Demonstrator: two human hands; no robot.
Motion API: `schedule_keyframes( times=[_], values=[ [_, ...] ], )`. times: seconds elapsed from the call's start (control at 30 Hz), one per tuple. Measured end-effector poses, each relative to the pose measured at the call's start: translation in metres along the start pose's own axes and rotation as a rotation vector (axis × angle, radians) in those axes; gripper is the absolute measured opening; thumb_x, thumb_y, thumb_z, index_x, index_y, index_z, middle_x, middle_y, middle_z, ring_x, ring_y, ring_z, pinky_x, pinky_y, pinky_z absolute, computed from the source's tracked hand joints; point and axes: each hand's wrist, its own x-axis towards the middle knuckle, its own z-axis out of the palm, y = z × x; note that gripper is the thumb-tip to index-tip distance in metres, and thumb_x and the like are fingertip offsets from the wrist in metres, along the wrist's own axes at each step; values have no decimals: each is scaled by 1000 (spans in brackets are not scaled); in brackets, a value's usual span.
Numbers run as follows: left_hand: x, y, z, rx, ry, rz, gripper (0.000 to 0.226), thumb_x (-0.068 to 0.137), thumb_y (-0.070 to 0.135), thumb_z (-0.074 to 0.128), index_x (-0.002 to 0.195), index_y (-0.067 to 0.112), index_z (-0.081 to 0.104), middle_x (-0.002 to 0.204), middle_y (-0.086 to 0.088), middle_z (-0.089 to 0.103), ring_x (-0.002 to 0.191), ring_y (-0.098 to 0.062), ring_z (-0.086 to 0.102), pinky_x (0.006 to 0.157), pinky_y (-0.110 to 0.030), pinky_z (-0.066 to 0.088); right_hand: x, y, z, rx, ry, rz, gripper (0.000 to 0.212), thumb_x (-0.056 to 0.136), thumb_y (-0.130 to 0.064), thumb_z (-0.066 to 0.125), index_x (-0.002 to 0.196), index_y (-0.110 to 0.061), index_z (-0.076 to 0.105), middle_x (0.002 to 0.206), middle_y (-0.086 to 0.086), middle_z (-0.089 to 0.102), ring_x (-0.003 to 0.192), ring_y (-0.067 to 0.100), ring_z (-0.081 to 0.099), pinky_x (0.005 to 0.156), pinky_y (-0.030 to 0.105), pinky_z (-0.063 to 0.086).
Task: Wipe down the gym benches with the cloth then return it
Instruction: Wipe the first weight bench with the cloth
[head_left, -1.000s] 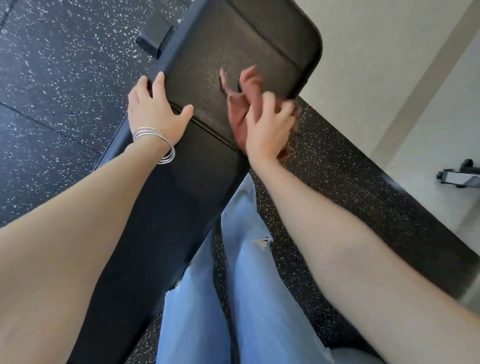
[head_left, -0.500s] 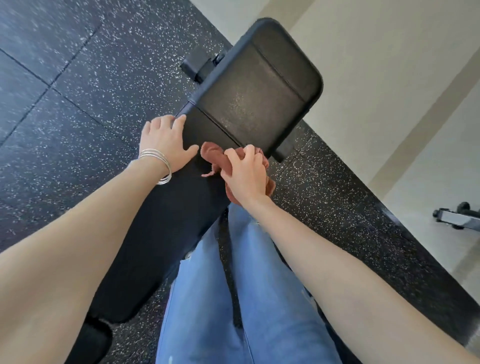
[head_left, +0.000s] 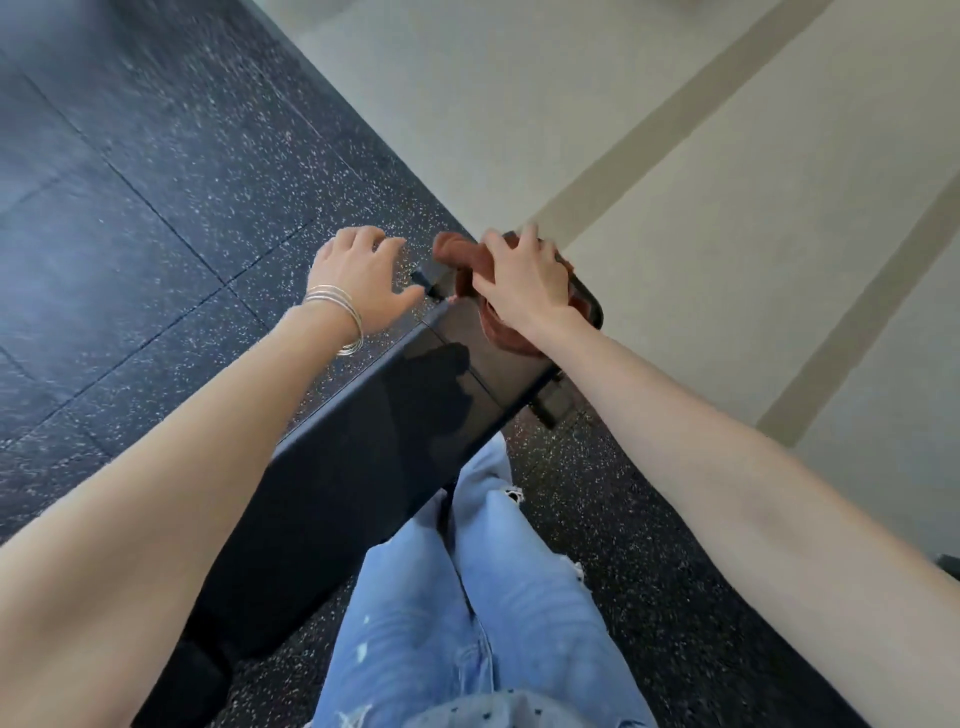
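At the upper centre of the frame, the right grip (head_left: 524, 283) was closed over a bunched rust-brown cloth (head_left: 457, 249), which was pressed onto the far end of the black padded tabletop (head_left: 395, 415). Towards the frame's left, the left grip (head_left: 358, 275) was held released, fingers loosely spread, beside the tabletop's edge above the speckled dark floor (head_left: 156, 182); contact with that edge could not be told. Thin silver bangles (head_left: 337, 306) were worn at that wrist. Light blue jeans (head_left: 467, 597) were seen at the bottom.

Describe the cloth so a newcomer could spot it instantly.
Find the long black bench running diagonally across the speckled floor. At its far end, under the right hand, lies the bunched cloth. It is the only rust-brown thing in view.
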Motion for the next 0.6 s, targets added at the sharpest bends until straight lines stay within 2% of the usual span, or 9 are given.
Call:
schedule_keyframes(
  times=[0.3, 0.6],
  values=[
    [-24, 6, -84, 46, 114, -54, 68, 86, 57, 49, 142, 18, 37, 143, -13, 40, 134, -35, 32, 109, -46, 28, -4, -30, -92, -9, 49, -119, 33, 92, -39, 52, 119, -22, 45, 124, 15, 37, 109, 38, 42, 83, 46, 40],
    [-52, 42, -110, 111, 180, -133, 72, 85, 63, 46, 143, 21, 36, 143, -11, 42, 133, -34, 32, 109, -45, 27, -19, -12, -132, -53, 64, -242, 35, 90, -39, 53, 119, -22, 46, 121, 16, 39, 108, 39, 44, 85, 48, 41]
  ],
)
